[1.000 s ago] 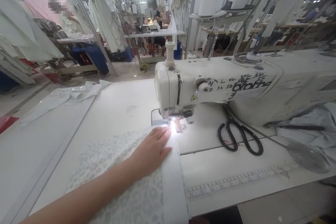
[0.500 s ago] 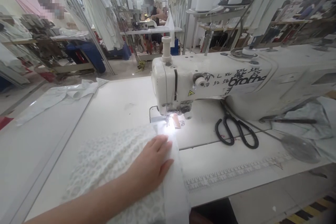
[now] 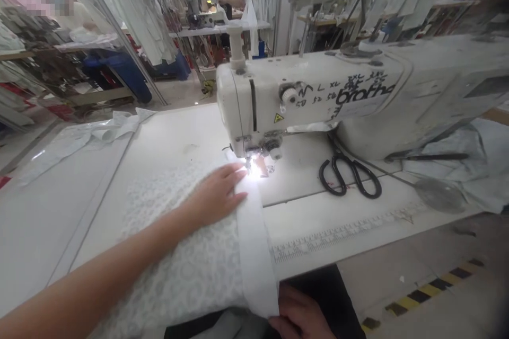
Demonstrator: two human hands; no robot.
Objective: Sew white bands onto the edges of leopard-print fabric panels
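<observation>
My left hand (image 3: 214,196) lies flat, fingers together and stretched out, on white lace fabric (image 3: 186,265), its fingertips just short of the lit needle area (image 3: 254,168) of a white sewing machine (image 3: 318,100). A plain white band (image 3: 254,243) runs along the fabric's right edge from the needle to the table's front edge. There my right hand (image 3: 300,318) pinches the band's lower end below the table edge; only part of that hand shows.
Black scissors (image 3: 350,175) lie on the table (image 3: 178,137) right of the needle. A printed ruler strip (image 3: 342,230) runs along the front edge. White cloth (image 3: 91,135) lies at the far left, grey cloth (image 3: 469,164) at right. Other people work at benches behind.
The view has tilted down and the fabric has fed toward the needle with my left hand. My right hand has come into view at the bottom, gripping the band's end.
</observation>
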